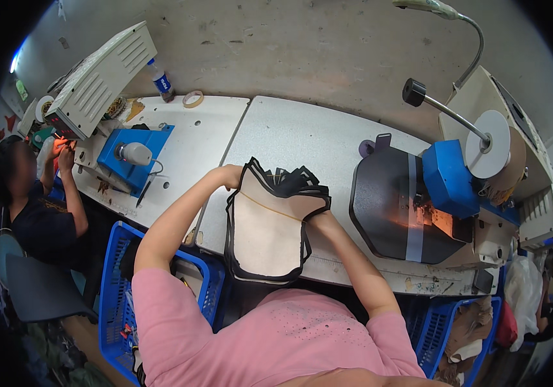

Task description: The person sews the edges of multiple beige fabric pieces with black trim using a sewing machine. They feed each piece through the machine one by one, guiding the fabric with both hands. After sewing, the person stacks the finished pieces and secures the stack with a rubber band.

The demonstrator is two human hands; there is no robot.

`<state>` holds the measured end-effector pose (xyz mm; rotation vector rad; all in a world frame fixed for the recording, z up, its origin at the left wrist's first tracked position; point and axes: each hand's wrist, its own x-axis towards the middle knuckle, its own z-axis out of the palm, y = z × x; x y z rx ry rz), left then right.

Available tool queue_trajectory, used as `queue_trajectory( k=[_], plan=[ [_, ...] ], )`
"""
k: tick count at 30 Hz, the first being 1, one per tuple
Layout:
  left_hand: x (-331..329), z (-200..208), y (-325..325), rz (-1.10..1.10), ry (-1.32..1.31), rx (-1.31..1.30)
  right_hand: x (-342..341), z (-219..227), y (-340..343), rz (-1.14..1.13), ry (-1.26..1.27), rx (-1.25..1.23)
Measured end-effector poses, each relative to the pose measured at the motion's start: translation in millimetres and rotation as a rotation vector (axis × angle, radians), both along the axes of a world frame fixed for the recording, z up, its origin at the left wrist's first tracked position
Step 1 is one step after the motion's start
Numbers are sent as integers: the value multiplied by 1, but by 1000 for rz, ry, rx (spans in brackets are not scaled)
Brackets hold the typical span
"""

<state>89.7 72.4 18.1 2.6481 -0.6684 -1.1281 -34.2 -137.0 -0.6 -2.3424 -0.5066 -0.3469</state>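
Note:
Upright before my chest is a stack of cream fabric pieces with black edging [269,235], with a thin yellowish line across the front piece. Several black-edged ends fan out at its top. My left hand [230,175] grips the stack at its upper left edge, fingers mostly behind it. On the right side, my right hand [318,220] holds the stack below its flared corner; its fingers are hidden behind the fabric. The stack's lower end hangs at the front edge of the white table [289,129].
To the right stands a sewing machine with a blue head [447,180] and dark plate [380,187], lit orange. Blue baskets [110,290] flank me. At left are another blue machine [134,155], a bottle [162,82], a tape roll [193,99] and a seated person [41,219].

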Motion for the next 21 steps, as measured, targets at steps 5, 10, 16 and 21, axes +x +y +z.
queue_trajectory(
  k=[5, 10, 16, 21],
  plan=[
    [30, -79, 49, 147, 233, -395, -10, 43, 25, -13, 119, -210],
    [11, -74, 44, 195, 64, -552, -16, 18, 10, 18, 139, -19],
    [-30, -16, 24, 504, 281, -534, -24, -19, -6, 93, 215, 281],
    [-36, -14, 22, 518, 297, -539, -29, -39, -14, 159, 291, 487]
  ],
)
